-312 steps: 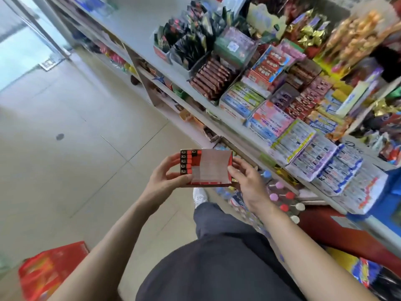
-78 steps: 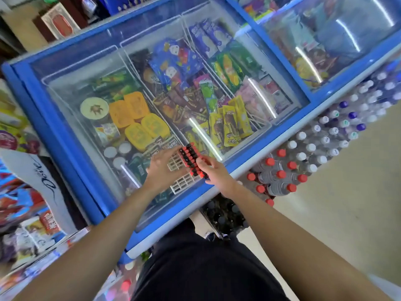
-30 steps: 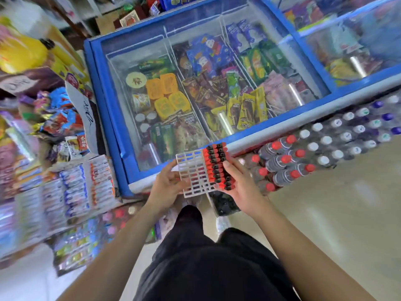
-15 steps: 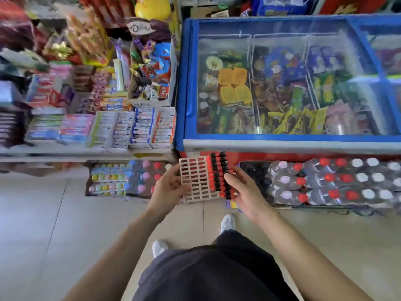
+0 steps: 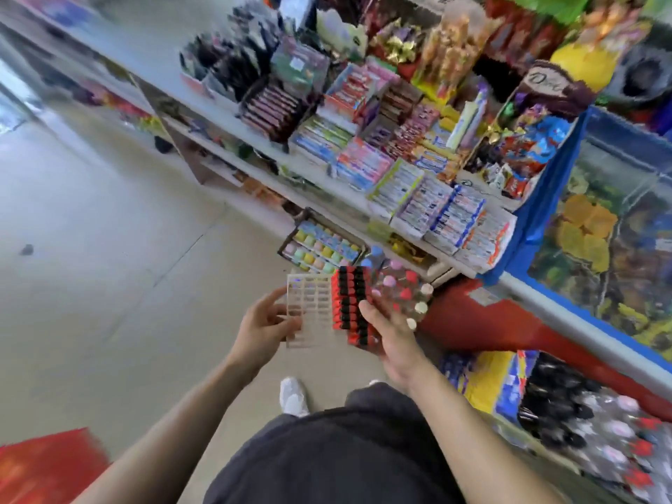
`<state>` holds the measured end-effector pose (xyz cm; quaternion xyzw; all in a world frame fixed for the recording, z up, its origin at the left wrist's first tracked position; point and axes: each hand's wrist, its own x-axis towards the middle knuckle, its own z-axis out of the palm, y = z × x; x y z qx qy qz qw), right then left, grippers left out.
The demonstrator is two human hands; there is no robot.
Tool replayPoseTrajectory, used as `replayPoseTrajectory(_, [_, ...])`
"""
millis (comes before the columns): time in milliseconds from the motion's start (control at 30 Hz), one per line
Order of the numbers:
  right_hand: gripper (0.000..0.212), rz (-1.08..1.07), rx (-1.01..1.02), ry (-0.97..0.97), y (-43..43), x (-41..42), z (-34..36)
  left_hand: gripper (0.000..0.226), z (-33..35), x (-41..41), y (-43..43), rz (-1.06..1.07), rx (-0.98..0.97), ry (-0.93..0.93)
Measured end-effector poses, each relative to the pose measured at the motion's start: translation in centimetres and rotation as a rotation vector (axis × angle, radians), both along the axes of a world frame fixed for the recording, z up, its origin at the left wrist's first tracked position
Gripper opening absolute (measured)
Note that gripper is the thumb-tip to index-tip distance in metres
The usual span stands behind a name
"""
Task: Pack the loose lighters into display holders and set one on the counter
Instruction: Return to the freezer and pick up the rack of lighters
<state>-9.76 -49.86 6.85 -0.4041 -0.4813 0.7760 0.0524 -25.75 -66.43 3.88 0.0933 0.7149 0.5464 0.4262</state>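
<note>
Red-and-black plastic lighters (image 5: 351,307) fill only the right columns of the white plastic grid holder (image 5: 309,311); its left cells look empty. Left hand (image 5: 267,323) and right hand (image 5: 391,331) each hold one side, over the floor (image 5: 109,249), near the sweets shelf (image 5: 312,176). Filling and placing seem to remain.

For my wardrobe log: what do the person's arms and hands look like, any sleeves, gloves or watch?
Both forearms are bare, with no sleeve in view. The left hand and right hand are ungloved, and no watch or band shows on either wrist. Rings: too blurred to tell.
</note>
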Motion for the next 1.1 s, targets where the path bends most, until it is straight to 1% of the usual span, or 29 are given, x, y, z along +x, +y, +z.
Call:
replayPoseTrajectory(133, [0.039,0.14,0.016,-0.016,-1.4,-6.4,0.7,0.061,-0.8,-4.4,-3.3,0.131,0.015,-0.006])
replayPoseTrajectory(233, [0.051,0.221,0.017,-0.036,-1.0,-11.1,0.3,0.061,-1.3,-7.4,-4.0,0.217,0.028,-0.028])
replayPoseTrajectory(300, [0.053,0.255,0.007,-0.038,-0.4,-14.5,-0.2,0.061,-1.3,-9.8,-3.8,0.255,0.038,-0.035])
replayPoseTrajectory(467, [0.048,0.328,-0.042,-0.005,1.3,-24.5,-1.2,0.057,-0.1,-18.0,-2.8,0.323,-0.01,-0.004])
replayPoseTrajectory(600, [0.031,0.407,-0.048,0.052,2.7,-32.8,-0.9,0.056,1.5,-25.4,-1.8,0.36,-0.06,0.039])
replayPoseTrajectory(633, [0.031,0.418,-0.046,0.067,3.1,-34.9,-0.6,0.057,1.8,-27.3,-1.4,0.371,-0.06,0.05])
replayPoseTrajectory(767, [0.039,0.425,-0.027,0.087,4.6,-42.8,0.1,0.057,2.5,-34.5,-0.1,0.412,-0.041,0.058])
replayPoseTrajectory(900, [0.036,0.407,-0.017,0.092,5.0,-49.9,0.1,0.057,2.1,-41.5,0.3,0.427,0.009,0.027])
replayPoseTrajectory(1033, [0.042,0.349,-0.014,0.031,4.2,-57.0,-0.7,0.058,0.1,-49.5,-0.4,0.374,0.032,-0.017])
replayPoseTrajectory(1100, [0.04,0.321,-0.008,0.006,3.1,-60.5,-0.9,0.057,-0.8,-53.5,-1.2,0.336,0.038,-0.036])
